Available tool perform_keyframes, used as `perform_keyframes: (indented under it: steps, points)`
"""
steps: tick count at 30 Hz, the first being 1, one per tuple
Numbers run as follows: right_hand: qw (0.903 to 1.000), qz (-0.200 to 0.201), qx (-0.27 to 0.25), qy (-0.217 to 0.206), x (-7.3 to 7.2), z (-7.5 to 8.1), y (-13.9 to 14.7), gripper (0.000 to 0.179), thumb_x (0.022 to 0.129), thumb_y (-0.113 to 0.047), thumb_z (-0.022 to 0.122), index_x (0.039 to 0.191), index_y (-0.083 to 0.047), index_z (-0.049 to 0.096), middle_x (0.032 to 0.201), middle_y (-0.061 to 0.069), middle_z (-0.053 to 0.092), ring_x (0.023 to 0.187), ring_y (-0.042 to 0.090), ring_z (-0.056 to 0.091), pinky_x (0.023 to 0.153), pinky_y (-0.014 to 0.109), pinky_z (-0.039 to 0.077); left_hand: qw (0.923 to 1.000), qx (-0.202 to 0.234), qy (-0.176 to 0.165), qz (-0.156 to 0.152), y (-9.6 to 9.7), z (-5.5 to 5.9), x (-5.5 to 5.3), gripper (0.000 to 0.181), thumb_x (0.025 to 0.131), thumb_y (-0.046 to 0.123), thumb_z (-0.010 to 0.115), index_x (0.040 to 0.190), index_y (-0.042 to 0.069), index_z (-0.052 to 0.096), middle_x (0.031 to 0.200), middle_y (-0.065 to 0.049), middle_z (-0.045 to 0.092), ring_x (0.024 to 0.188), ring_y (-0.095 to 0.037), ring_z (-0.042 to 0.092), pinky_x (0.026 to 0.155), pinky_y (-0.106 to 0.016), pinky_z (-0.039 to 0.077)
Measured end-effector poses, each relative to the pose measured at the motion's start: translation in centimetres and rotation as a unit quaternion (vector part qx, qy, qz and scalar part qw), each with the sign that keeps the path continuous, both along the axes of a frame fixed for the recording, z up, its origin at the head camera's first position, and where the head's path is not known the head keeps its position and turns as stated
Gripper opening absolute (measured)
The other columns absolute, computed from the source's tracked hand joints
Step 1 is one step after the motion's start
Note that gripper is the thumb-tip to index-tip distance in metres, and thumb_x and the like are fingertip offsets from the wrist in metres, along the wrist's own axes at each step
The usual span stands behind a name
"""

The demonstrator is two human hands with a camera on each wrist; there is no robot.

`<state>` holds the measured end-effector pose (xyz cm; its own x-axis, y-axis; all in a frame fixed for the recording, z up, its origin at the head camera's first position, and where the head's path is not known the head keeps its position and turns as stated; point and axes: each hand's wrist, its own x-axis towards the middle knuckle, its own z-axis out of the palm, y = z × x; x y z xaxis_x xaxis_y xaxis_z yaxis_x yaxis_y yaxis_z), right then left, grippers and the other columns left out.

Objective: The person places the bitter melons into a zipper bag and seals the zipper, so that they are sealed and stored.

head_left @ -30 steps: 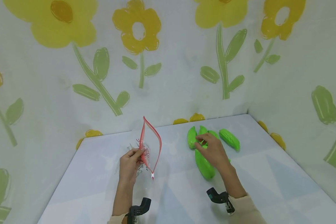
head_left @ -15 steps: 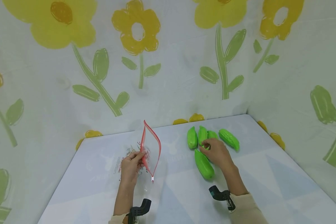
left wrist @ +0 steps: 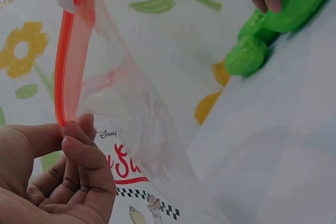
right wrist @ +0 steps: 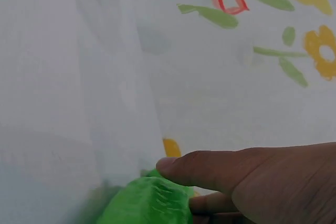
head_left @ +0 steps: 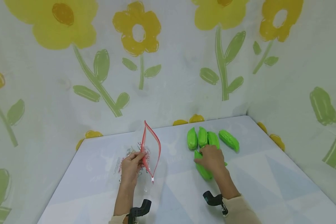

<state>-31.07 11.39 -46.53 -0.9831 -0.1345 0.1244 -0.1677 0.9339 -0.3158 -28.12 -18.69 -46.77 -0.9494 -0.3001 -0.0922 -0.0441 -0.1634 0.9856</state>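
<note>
My left hand [head_left: 130,168] pinches the rim of a clear zip bag [left wrist: 152,135] with a red zip edge and a white slider. The bag's mouth gapes, and red and black print shows on its side. My right hand [head_left: 212,158] is down among glossy green, elongated toy vegetables, whose exact kind is unclear. In the right wrist view, its thumb and fingers grip the end of one green toy vegetable [right wrist: 149,203]. The hand partly covers a green toy vegetable [head_left: 203,171] lying nearest me, and another end shows right of the hand.
Behind the right hand, several more green toy vegetables [head_left: 192,138] lie in a row, with one [head_left: 229,140] apart at the right. They are on a pale table [head_left: 173,199] backed by flower-printed walls [head_left: 173,77]. Each wrist bears a black camera mount.
My right hand first drew back slightly to the right, then came down and left onto the green toy vegetables. The left hand sank slightly and keeps hold of the zip bag.
</note>
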Motion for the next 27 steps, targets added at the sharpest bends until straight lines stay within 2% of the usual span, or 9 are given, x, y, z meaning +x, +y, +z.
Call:
perform_keyframes:
  steps: [1,4,9,11,14,17,20,27]
  points:
    - [0.9999,-0.002,0.011,0.005,0.2,-0.1,-0.3,0.042,0.079,-0.037,0.085,0.104,-0.004,0.075,0.102,0.013,0.069,0.095,0.037,0.062,0.08,0.054,0.049,1.0,0.0,0.0,0.0,0.0,-0.1,0.0,0.034,0.093,0.021,0.075,0.11,-0.007,0.067,0.092,-0.007,0.068,0.073,-0.014,0.06,0.063,-0.019,0.051]
    - [0.9994,-0.007,0.031,0.012,0.5,-0.5,-1.1,0.043,0.076,-0.036,0.087,0.101,-0.003,0.072,0.101,0.013,0.065,0.098,0.036,0.057,0.081,0.052,0.045,1.0,-0.003,0.005,-0.002,0.0,-0.2,0.0,0.033,0.093,0.021,0.075,0.109,-0.007,0.068,0.092,-0.008,0.068,0.073,-0.015,0.061,0.063,-0.02,0.052]
    - [0.9991,-0.011,0.035,0.024,0.6,-0.5,-1.4,0.039,0.073,-0.031,0.089,0.09,-0.003,0.068,0.095,0.014,0.061,0.094,0.034,0.055,0.076,0.047,0.043,0.9999,-0.006,0.009,-0.003,0.1,-0.4,0.0,0.03,0.092,0.02,0.075,0.107,-0.005,0.069,0.092,-0.009,0.069,0.073,-0.015,0.062,0.062,-0.019,0.052]
    - [0.9995,-0.01,0.012,0.026,0.7,-0.1,-1.1,0.036,0.072,-0.028,0.089,0.089,-0.003,0.069,0.092,0.014,0.061,0.091,0.033,0.055,0.075,0.047,0.043,1.0,0.0,0.008,-0.002,0.1,-0.5,0.0,0.03,0.092,0.019,0.075,0.107,-0.006,0.068,0.092,-0.009,0.069,0.073,-0.015,0.062,0.062,-0.019,0.052]
    - [0.9988,-0.011,-0.038,0.029,1.0,0.7,-0.5,0.037,0.073,-0.026,0.087,0.099,-0.003,0.074,0.097,0.013,0.066,0.094,0.034,0.059,0.078,0.051,0.045,1.0,0.008,0.005,-0.003,0.2,-0.4,0.1,0.03,0.093,0.019,0.074,0.107,-0.007,0.068,0.093,-0.009,0.068,0.073,-0.014,0.061,0.061,-0.019,0.051]
    - [0.9943,-0.005,-0.105,0.021,1.3,1.6,0.2,0.042,0.075,-0.022,0.086,0.11,-0.001,0.074,0.103,0.012,0.07,0.101,0.034,0.062,0.086,0.055,0.045,0.9999,0.012,0.007,-0.005,0.2,-0.3,0.2,0.03,0.093,0.018,0.074,0.108,-0.008,0.067,0.093,-0.009,0.069,0.072,-0.014,0.061,0.061,-0.019,0.05]
    - [0.9882,0.006,-0.153,0.007,1.6,2.2,0.7,0.04,0.077,-0.021,0.083,0.111,-0.002,0.074,0.104,0.009,0.071,0.104,0.032,0.063,0.088,0.053,0.046,0.9998,0.011,0.013,-0.005,0.2,-0.2,0.2,0.03,0.093,0.017,0.074,0.107,-0.009,0.067,0.092,-0.01,0.069,0.072,-0.014,0.062,0.061,-0.019,0.05]
    - [0.9812,0.038,-0.187,0.03,1.9,4.2,1.7,0.041,0.081,-0.027,0.082,0.112,-0.002,0.073,0.103,0.006,0.07,0.099,0.03,0.062,0.08,0.046,0.051,0.9998,0.013,0.014,-0.001,0.0,0.0,0.0,0.031,0.093,0.018,0.074,0.107,-0.008,0.068,0.091,-0.009,0.069,0.072,-0.014,0.061,0.061,-0.02,0.05]
